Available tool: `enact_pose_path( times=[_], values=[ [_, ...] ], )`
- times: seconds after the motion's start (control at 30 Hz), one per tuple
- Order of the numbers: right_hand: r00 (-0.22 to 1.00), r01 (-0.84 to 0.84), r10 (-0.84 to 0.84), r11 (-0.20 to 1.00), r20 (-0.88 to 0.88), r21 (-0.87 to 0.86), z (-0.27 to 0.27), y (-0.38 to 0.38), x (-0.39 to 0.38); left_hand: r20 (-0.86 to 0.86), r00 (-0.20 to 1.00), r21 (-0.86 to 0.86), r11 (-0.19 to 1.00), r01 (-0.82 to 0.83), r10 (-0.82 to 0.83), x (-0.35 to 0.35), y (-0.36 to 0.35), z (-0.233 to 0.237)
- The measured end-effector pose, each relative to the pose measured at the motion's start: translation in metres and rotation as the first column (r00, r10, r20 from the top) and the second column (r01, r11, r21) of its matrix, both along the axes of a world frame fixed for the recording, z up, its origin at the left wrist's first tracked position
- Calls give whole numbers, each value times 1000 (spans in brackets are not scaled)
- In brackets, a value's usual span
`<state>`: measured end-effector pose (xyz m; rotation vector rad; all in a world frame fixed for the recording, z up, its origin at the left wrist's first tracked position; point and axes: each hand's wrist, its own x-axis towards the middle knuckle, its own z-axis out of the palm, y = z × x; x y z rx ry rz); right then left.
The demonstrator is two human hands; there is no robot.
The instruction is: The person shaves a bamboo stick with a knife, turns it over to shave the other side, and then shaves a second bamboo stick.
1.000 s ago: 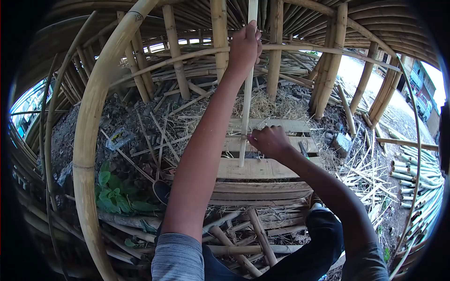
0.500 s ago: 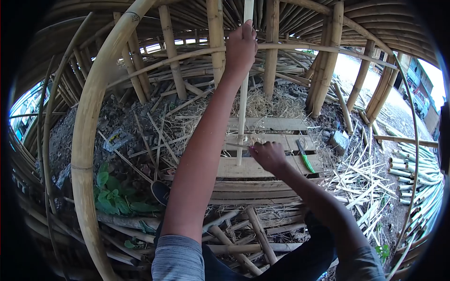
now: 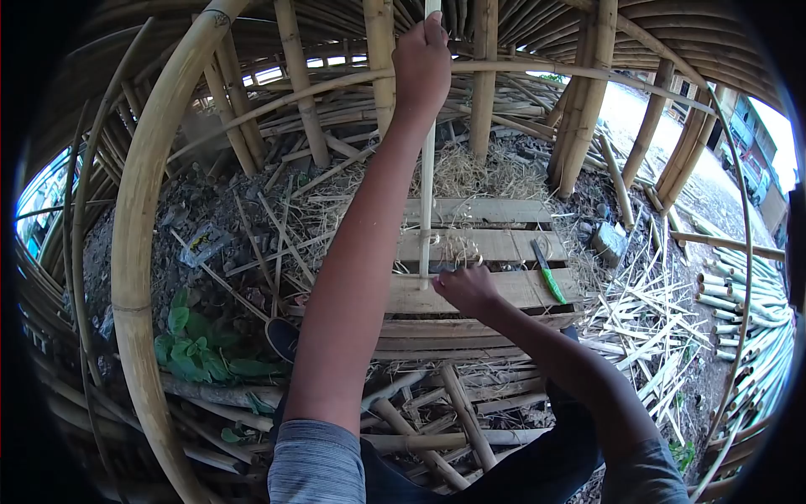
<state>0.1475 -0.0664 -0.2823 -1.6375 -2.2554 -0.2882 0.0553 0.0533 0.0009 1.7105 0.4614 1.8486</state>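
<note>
My left hand [image 3: 422, 63] is raised high, its fingers wrapped round the upper part of a long pale bamboo strip [image 3: 426, 181]. The strip stands nearly upright, its lower end against the wooden slats [image 3: 504, 244]. Beside that end, my right hand [image 3: 468, 290] is closed on a knife. Only a thin bit of its blade shows across the strip; the fingers hide the handle. Curled shavings [image 3: 460, 245] lie just above this hand on the slats. A second knife with a green handle [image 3: 552, 286] lies to its right.
A thick bamboo pole [image 3: 134, 277] curves up on the left, near a leafy plant [image 3: 197, 344]. Split bamboo pieces [image 3: 638, 344] litter the ground at right, beside stacked bamboo poles [image 3: 747, 294]. A stone block [image 3: 609, 242] sits behind the slats. Bamboo posts [image 3: 485, 84] stand beyond.
My right hand has moved down along the strip with the knife, close to its lower end. My left hand keeps its hold, appearing slightly higher and further left as the view shifts.
</note>
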Motion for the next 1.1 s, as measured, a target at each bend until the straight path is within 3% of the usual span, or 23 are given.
enact_pose_path(
  times=[0.03, 0.13, 0.23, 0.3, 0.33, 0.4, 0.47, 0.53, 0.57, 0.63, 0.73, 0.8, 0.87, 0.93, 1.0, 1.03, 1.1],
  values=[
    [994, -54, 56, 998, 99, -19, -6, -1, 0, 0, 1000, -1, 1000, -1, 1, 0, -2, 0],
    [996, -35, 31, 999, 89, 37, 20, 3, 4, 2, 1000, 33, 999, -8, 8, 2, -13, 1],
    [995, 56, -42, 986, -88, 156, 84, 11, 0, -15, 999, -58, 998, -37, 36, 2, -19, 3],
    [993, 83, -65, 978, -98, 191, 96, 16, -2, -206, 975, -65, 993, -99, 84, -1, -16, 8],
    [991, 104, -82, 967, -104, 231, 99, 17, -3, -205, 976, -63, 994, -94, 80, 3, -17, 7],
    [990, 80, -58, 979, -125, 185, 70, 14, -4, -9, 1000, -69, 997, -21, 21, 9, -20, 2],
    [988, 50, -29, 990, -149, 135, 25, 7, -4, -11, 1000, -66, 997, 28, -29, 8, -19, 1],
    [989, -60, 65, 997, 132, -37, -4, 0, 1, -19, 997, -53, 996, 76, -77, 8, -14, 1],
    [989, -62, 67, 997, 131, -35, -8, 1, 6, -12, 999, 3, 999, 36, -36, 9, -9, -1],
    [986, -73, 69, 997, 154, 20, 9, 0, 8, -1, 1000, 61, 998, -7, 7, 10, -4, -1],
    [999, -29, 23, 990, 40, 140, 64, 11, 10, 23, 999, 104, 993, -48, 46, 8, -4, -3],
    [1000, 2, 1, 981, -14, 194, 99, 15, 10, -13, 999, -30, 999, 40, -40, 2, -15, 0],
    [991, 66, -32, 963, -132, 262, 119, 15, 8, -5, 1000, -41, 999, 29, -29, 5, -17, 1],
    [995, 38, -15, 975, -103, 220, 92, 17, 5, 1, 1000, -50, 999, 14, -14, 7, -16, 1],
    [999, 3, 1, 993, -33, 116, 41, 13, 4, -16, 993, 33, 992, 120, -119, 9, -12, -2],
    [995, -105, 101, 971, 25, 214, 11, 16, 9, -19, 993, 39, 992, 120, -120, 8, -15, 0],
    [997, -41, 31, 991, 77, 127, 29, 8, 6, -7, 955, -102, 950, 296, -298, 6, -24, 1]
  ],
)
